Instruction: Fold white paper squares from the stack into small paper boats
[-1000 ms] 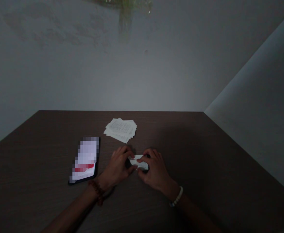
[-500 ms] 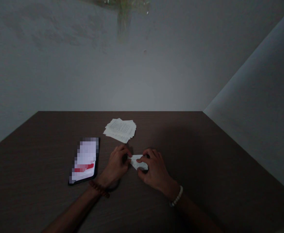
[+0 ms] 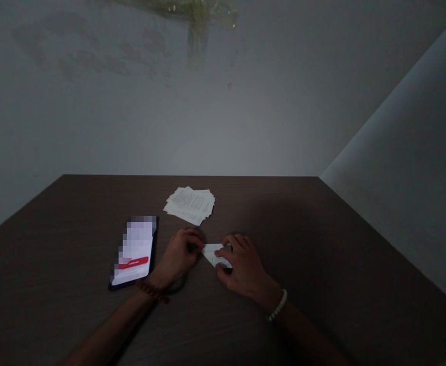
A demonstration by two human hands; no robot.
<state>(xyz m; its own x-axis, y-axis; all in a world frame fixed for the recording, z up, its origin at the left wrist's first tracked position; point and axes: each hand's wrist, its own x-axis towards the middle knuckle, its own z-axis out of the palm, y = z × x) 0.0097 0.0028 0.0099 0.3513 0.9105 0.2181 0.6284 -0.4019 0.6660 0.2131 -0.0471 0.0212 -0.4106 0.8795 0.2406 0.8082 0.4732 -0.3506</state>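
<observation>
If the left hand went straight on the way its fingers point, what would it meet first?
Most likely the small white paper: the left hand seems to touch its left corner. Beyond it is the right hand, though depth is hard to judge here.

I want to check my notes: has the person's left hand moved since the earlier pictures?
Yes. The left hand has shifted slightly left, closer to the black-edged rectangular phone, which lies in the same place on the dark brown table.

The right hand [image 3: 243,264] hides part of the paper [image 3: 211,249].
</observation>
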